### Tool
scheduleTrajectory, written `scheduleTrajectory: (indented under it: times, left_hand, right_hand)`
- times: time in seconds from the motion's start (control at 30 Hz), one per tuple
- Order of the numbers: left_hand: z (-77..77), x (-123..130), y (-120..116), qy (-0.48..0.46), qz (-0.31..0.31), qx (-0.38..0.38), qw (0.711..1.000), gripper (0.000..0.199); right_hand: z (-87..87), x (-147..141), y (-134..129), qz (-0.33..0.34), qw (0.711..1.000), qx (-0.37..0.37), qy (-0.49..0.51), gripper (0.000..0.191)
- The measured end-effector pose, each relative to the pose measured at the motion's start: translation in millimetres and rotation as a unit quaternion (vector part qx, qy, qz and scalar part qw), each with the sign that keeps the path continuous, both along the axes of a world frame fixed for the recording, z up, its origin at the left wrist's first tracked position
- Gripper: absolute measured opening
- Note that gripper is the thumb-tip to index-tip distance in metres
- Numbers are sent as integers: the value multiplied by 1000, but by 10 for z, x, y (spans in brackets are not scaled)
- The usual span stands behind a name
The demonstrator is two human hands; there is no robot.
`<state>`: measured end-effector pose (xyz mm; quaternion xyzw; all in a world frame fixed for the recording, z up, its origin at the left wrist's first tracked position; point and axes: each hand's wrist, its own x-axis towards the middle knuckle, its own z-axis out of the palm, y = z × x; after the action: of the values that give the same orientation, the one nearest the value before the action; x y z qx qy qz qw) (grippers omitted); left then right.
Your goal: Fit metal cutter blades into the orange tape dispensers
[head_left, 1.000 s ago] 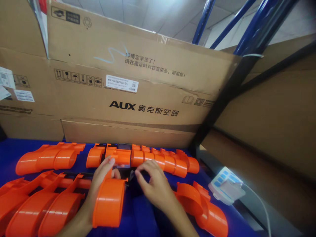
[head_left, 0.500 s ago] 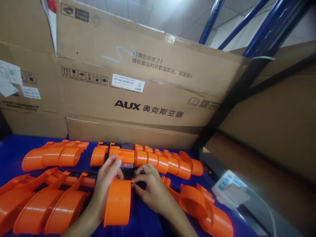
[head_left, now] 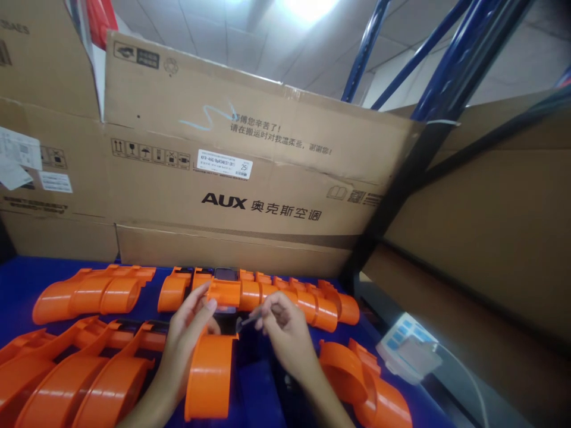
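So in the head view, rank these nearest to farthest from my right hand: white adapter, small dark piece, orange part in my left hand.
1. Small dark piece, held in your right hand.
2. Orange part, leftward, in your left hand.
3. White adapter, farthest, off to the right.

Left hand (head_left: 184, 334) curled in a grip, right hand (head_left: 285, 329) near it, thumb and fingers pinched.

Comprises 1 glossy orange plastic piece (head_left: 212, 365), held with broad curved band (head_left: 207, 386) nearer and smaller block (head_left: 223, 293) farther off, plus 1 small, slender dark part (head_left: 248, 322), held aslant just beside the band's upper right corner.
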<state>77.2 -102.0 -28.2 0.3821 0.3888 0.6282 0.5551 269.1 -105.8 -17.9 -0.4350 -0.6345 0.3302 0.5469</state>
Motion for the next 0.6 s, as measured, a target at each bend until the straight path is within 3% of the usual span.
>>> scheduleTrajectory:
  times: [0.13, 0.27, 0.43, 0.6]
  left_hand:
    - [48, 39, -16, 9, 23, 29, 999, 70]
    - [31, 60, -43, 24, 24, 23, 999, 70]
    - [-8, 48, -40, 46, 12, 13, 999, 69]
    - [49, 40, -75, 54, 14, 27, 998, 65]
  right_hand:
    - [32, 17, 32, -13, 988, -41, 148, 31]
    - [76, 9, 14, -16, 979, -23, 203, 45]
    - [36, 6, 22, -3, 975, -30, 219, 36]
    - [19, 17, 25, 3, 978, -36, 207, 32]
